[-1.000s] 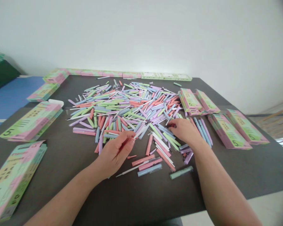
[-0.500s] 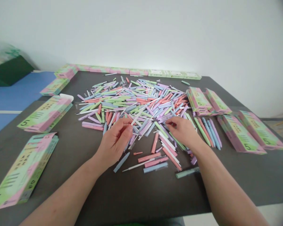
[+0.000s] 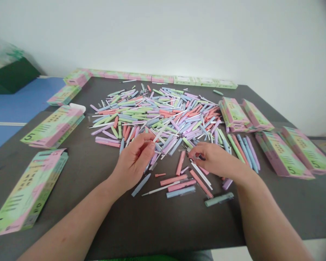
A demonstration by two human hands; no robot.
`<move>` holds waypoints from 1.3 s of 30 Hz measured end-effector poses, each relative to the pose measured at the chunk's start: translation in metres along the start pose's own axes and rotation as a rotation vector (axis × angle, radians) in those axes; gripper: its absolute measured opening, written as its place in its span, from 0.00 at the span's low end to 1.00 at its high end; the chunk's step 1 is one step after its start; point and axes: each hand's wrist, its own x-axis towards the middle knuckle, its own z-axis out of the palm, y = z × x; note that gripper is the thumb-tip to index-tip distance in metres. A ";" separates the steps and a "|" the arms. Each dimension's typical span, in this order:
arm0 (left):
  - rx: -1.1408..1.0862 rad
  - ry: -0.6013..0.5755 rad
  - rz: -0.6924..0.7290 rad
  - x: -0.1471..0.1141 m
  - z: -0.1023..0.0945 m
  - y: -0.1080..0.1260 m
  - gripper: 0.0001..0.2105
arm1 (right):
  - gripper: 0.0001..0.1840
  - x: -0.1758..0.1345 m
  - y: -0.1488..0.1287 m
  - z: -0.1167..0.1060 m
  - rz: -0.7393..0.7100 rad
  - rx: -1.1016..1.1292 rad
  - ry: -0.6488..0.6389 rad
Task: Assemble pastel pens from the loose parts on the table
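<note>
A heap of pens (image 3: 157, 113) spreads across the centre of the table (image 3: 119, 228). Behind it, a row of cartons (image 3: 163, 78) lines the far edge; other cartons lie at the frame's left (image 3: 29, 192) and right (image 3: 275, 156). Side-by-side pens (image 3: 243, 150) lie between heap and right-hand cartons. Loose pens (image 3: 180, 185) lie before the heap, lower centre. Upper left, a bin (image 3: 13, 77) stands on an adjoining surface (image 3: 13, 108).

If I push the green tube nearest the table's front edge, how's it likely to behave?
The green tube may well roll, since it looks rounded and lies on its side on a flat table. It's probably stiff, as it lies straight. Its shiny, clear end could feel slippery.
</note>
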 end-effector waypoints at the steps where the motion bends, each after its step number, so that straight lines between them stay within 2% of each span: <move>1: 0.003 -0.001 -0.002 0.000 0.000 0.001 0.09 | 0.10 0.000 0.002 -0.001 0.028 0.001 0.012; 5: 0.005 0.000 -0.006 -0.001 0.002 0.003 0.08 | 0.13 -0.001 0.013 -0.006 0.137 -0.046 0.079; 10: 0.014 -0.003 0.001 -0.002 0.002 0.005 0.09 | 0.10 -0.005 0.020 -0.010 0.185 -0.120 0.172; 18: 0.025 -0.002 0.000 -0.002 0.002 0.001 0.10 | 0.07 -0.004 0.013 -0.009 0.213 -0.067 0.031; 24: 0.067 -0.016 -0.008 -0.001 0.001 -0.002 0.10 | 0.10 0.002 -0.003 -0.003 0.187 -0.015 0.029; 27: 0.068 -0.029 -0.029 -0.002 0.002 0.000 0.11 | 0.10 0.005 -0.006 0.000 0.152 0.053 0.080; 29: 0.059 -0.027 -0.033 -0.002 0.002 0.001 0.11 | 0.12 0.005 -0.002 -0.001 0.152 0.113 0.166; 32: 0.053 -0.017 -0.035 -0.003 0.003 0.000 0.10 | 0.13 0.001 0.013 -0.008 0.274 0.134 0.409; 34: 0.047 -0.025 -0.037 -0.003 0.003 -0.001 0.10 | 0.13 -0.004 0.025 -0.014 0.378 0.112 0.517; 36: 0.048 -0.041 -0.039 -0.003 0.004 -0.002 0.09 | 0.13 -0.007 0.036 -0.018 0.429 0.067 0.539; 39: 0.052 -0.049 -0.059 -0.005 0.004 -0.001 0.10 | 0.14 -0.009 0.043 -0.019 0.458 -0.043 0.507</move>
